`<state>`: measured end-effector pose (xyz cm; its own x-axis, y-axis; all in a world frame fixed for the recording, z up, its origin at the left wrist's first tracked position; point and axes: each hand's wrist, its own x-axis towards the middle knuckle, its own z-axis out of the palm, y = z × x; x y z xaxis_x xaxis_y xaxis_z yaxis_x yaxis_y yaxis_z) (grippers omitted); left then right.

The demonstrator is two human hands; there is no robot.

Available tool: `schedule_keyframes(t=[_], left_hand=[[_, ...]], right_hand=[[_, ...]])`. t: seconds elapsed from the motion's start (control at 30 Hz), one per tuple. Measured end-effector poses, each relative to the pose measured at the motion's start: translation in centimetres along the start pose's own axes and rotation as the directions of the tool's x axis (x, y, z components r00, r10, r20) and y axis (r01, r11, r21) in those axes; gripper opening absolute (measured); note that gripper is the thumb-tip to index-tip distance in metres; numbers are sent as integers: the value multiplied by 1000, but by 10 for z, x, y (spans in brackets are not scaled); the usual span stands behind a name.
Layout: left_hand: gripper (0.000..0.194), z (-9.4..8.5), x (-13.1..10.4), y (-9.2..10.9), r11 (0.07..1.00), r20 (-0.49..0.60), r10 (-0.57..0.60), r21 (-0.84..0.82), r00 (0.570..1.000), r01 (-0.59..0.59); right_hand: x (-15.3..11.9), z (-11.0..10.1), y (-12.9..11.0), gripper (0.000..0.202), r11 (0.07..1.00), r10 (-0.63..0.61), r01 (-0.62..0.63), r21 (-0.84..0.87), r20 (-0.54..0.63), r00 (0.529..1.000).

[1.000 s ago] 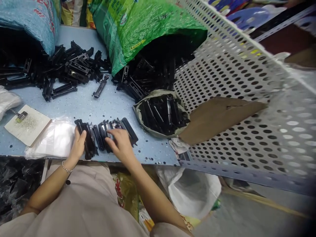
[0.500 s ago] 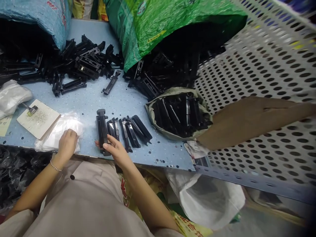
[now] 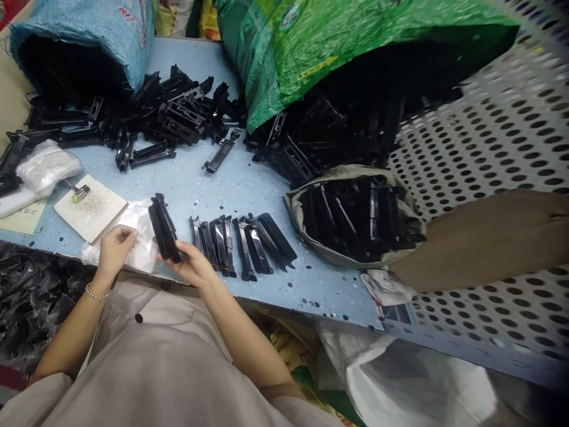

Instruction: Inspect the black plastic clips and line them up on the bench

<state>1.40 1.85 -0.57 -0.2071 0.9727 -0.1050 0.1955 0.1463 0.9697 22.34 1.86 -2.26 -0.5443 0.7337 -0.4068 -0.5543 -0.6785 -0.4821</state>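
My right hand [image 3: 189, 264] holds a pair of long black plastic parts [image 3: 164, 228] by their lower end, tilted above the table's front edge. My left hand [image 3: 118, 244] has its thumb and fingers pinched together at a stack of thin clear plastic bags [image 3: 141, 237]; it seems to grip the edge of a bag. To the right of my right hand, several black parts [image 3: 223, 246] lie side by side in small groups on the blue table [image 3: 191, 184]. One single black part [image 3: 223, 152] rests farther back.
A blue sack [image 3: 89, 26] and a green sack [image 3: 284, 65] spill black parts at the back. An open cloth bag [image 3: 297, 219] full of parts stands right, by a perforated metal panel [image 3: 489, 154]. At left lies a white board [image 3: 95, 216].
My right hand has moved left with the black parts, lifting them off the table toward the bags. My left hand's fingers have pinched together. The view has shifted left.
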Motion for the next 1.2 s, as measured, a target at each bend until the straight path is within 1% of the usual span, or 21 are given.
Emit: schedule_keyframes(t=[0.07, 0.1, 0.23, 0.3, 0.37, 0.43, 0.47, 0.53, 0.6, 0.67, 0.73, 0.8, 0.83, 0.87, 0.9, 1.0, 1.03, 1.07, 1.1, 1.13, 1.2], left_hand=[[22, -5, 0, 1, 999, -35, 35, 15, 999, -34], [21, -6, 0, 2, 998, -34, 55, 30, 998, -54], [18, 4, -1, 7, 979, 20, 164, 122, 986, -165], [18, 6, -1, 7, 975, 15, 172, 139, 985, -172], [18, 3, 1, 3, 981, -31, 159, 115, 987, -154], [19, -2, 2, -3, 991, -62, 133, 34, 989, -131], [18, -4, 2, -6, 993, -57, 118, -19, 991, -119], [20, -3, 0, -8, 990, -5, 98, -101, 995, -98], [22, 0, -4, -6, 990, 44, 103, -104, 994, -98], [15, 2, -7, 1, 985, 30, 174, 0, 984, -174], [5, 0, -10, 9, 931, 52, 314, 180, 948, -318], [20, -3, -11, 15, 818, 163, 434, 341, 886, -463], [26, -5, -10, 18, 766, 215, 461, 394, 861, -509], [30, -7, -10, 20, 729, 237, 472, 437, 849, -527], [31, -9, -9, 21, 709, 226, 473, 476, 852, -520], [22, -12, -7, 22, 714, 148, 443, 539, 884, -447], [20, -12, -5, 21, 725, 143, 428, 535, 892, -433], [20, -12, -4, 20, 740, 151, 411, 521, 899, -426], [22, -12, -2, 18, 759, 166, 391, 499, 905, -419], [25, -12, -1, 16, 783, 183, 364, 470, 913, -407], [35, -14, 3, 13, 835, 220, 301, 409, 928, -368]], right_hand=[[-5, -1, -3, 34, 1000, -11, 11, 16, -30, 999], [-9, 0, -5, 35, 1000, -15, 15, 13, -28, 1000], [-15, 12, -4, 41, 998, 31, -26, -63, 91, 995], [-12, 17, -2, 38, 994, 43, -32, -100, 102, 994], [-8, 16, -1, 33, 997, 13, -10, -77, 43, 999], [-7, 13, -2, 32, 1000, -7, 7, -18, -18, 1000], [-7, 11, -3, 32, 1000, -2, 2, 3, -29, 1000], [-8, 9, -3, 35, 1000, 21, -21, 15, -14, 1000], [-9, 8, -3, 36, 999, 32, -32, 1, 8, 999], [-11, 8, -3, 36, 1000, 19, -18, -17, 7, 1000], [-13, 7, -4, 35, 999, -10, 10, -32, -2, 1000], [-13, 5, -5, 34, 998, -28, 28, -48, -8, 1000], [-13, 4, -5, 33, 998, -32, 31, -58, -15, 999], [-14, 3, -6, 33, 997, -35, 33, -69, -29, 999], [-15, 3, -8, 32, 996, -43, 38, -83, -48, 998], [-27, 4, -13, 30, 988, -118, 105, -110, -113, 987], [-33, 5, -14, 32, 989, -121, 111, -98, -101, 988], [-40, 7, -14, 37, 993, -95, 91, -73, -57, 994], [-48, 8, -12, 43, 998, -40, 41, -42, 12, 999], [-54, 9, -10, 50, 999, 41, -40, -17, 98, 994], [-59, 9, 0, 57, 975, 216, -224, 9, 231, 949]])
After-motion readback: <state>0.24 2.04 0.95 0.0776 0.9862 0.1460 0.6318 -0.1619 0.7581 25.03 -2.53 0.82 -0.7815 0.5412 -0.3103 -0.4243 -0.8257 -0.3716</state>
